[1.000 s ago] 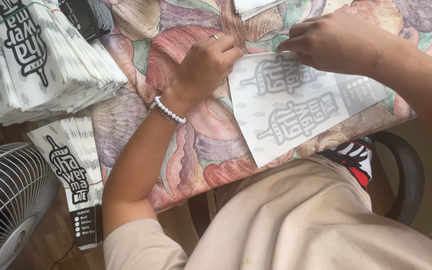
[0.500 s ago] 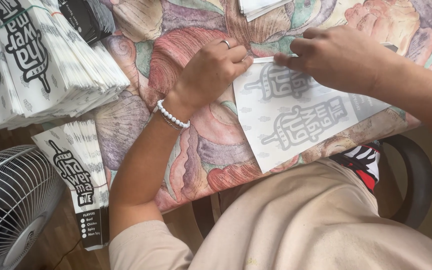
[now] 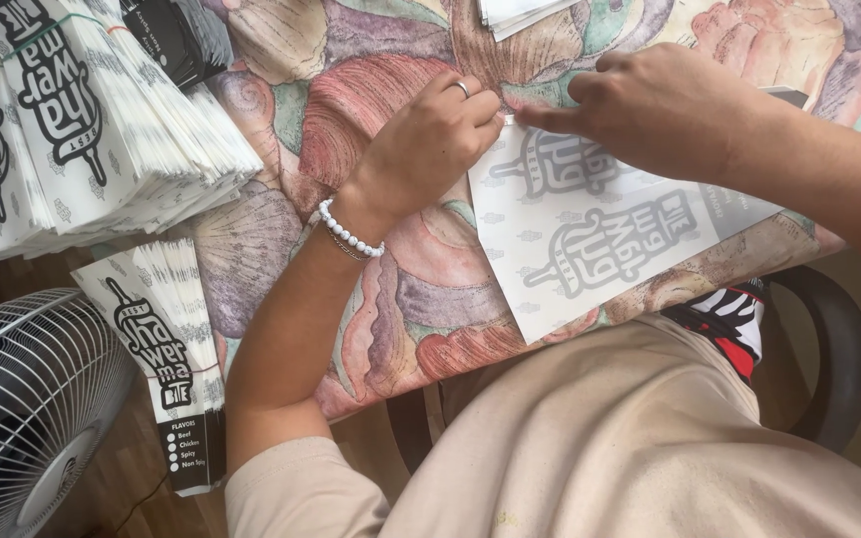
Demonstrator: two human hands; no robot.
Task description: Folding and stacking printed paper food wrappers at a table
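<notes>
While both hands work at its far edge, a flat white paper sheet (image 3: pixel 590 234) with a grey printed design showing faintly through lies on the shell-patterned tablecloth (image 3: pixel 351 90), its near corner reaching toward the table's edge above the person's lap. It appears to lie printed side down, probably so that the upper edge can be folded or creased against the firm tabletop.

The left hand (image 3: pixel 430 149), wearing a ring and a white bead bracelet (image 3: pixel 349 234), rests at the sheet's upper left corner. Its fingers (image 3: pixel 480 110) are curled nearly closed, the tips apparently pinching or pressing the paper edge; whether the edge is actually lifted cannot be told.

The right hand (image 3: pixel 670 115) lies over the sheet's upper middle, fingers bent and drawn together, the index tip pointing toward the left hand and touching the same edge. The two hands meet almost tip to tip, seemingly to steady the corner from both sides.

Bundled stacks of printed paper bags (image 3: pixel 82 130) stand at upper left, well apart from the sheet. Another bundle (image 3: pixel 166 339) sits below the table beside a fan (image 3: pixel 22 408).
</notes>
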